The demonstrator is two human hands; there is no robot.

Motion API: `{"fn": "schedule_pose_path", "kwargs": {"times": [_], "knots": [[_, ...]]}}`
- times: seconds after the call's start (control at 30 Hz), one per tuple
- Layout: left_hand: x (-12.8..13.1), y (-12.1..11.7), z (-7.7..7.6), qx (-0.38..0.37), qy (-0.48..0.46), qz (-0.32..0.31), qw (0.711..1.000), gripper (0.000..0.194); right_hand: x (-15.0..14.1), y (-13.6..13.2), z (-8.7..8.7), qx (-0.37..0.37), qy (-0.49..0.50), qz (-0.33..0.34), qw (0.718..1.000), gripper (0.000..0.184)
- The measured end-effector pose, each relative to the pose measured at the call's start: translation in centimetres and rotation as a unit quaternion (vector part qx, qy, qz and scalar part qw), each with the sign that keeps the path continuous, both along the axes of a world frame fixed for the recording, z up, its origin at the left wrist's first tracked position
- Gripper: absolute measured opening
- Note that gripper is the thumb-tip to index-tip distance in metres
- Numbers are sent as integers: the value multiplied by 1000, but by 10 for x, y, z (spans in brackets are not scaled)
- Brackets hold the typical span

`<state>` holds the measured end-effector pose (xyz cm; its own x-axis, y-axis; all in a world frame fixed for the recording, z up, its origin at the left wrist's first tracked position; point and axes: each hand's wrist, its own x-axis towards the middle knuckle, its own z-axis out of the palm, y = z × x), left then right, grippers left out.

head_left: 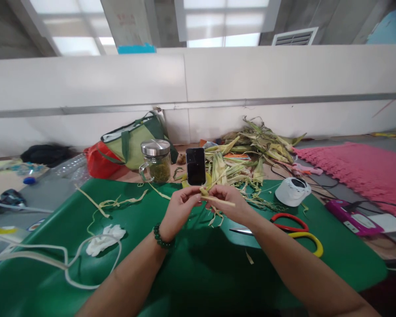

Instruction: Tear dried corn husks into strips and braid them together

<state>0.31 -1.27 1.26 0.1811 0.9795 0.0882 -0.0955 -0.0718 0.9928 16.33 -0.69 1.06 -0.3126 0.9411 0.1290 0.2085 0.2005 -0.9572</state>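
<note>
Both hands meet above the green mat, near the middle of the view. My left hand pinches a pale, twisted corn husk strip between thumb and fingers. From the other side my right hand closes on the same strip, and one end sticks out to the right across its fingers. Thin shreds of husk hang below the hands. Just behind them stands a dark phone, upright. Scissors with one red and one yellow handle lie partly under my right forearm.
Dried corn husks are heaped at the back right. A lidded glass mug and a green bag stand back left. White cable loops beside a crumpled tissue. At right are a white container and a magenta power strip.
</note>
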Motion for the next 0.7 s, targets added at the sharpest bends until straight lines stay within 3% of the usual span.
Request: {"fn": "schedule_pose_path", "kwargs": {"times": [0.1, 0.27, 0.37, 0.5, 0.6, 0.7], "knots": [[0, 2, -1, -26, -16, 12, 999, 24, 6, 2, 5, -86, 70, 22, 994, 25], [1, 2, -1, -58, -22, -1, 998, 29, 14, 4, 11, -141, 194, 29, 970, 30], [1, 1, 1, -57, -1, -17, 998, 28, 12, 2, 9, -154, 221, 47, 962, 29], [0, 0, 2, -57, 22, -37, 997, 23, 11, -1, 6, -111, 246, 72, 960, 34], [-1, 0, 1, -58, 22, -50, 997, 24, 12, -2, 5, -45, 243, 94, 964, 50], [0, 1, -1, -74, 23, -68, 995, 29, 10, -2, 4, 34, 164, 40, 985, 45]]}}
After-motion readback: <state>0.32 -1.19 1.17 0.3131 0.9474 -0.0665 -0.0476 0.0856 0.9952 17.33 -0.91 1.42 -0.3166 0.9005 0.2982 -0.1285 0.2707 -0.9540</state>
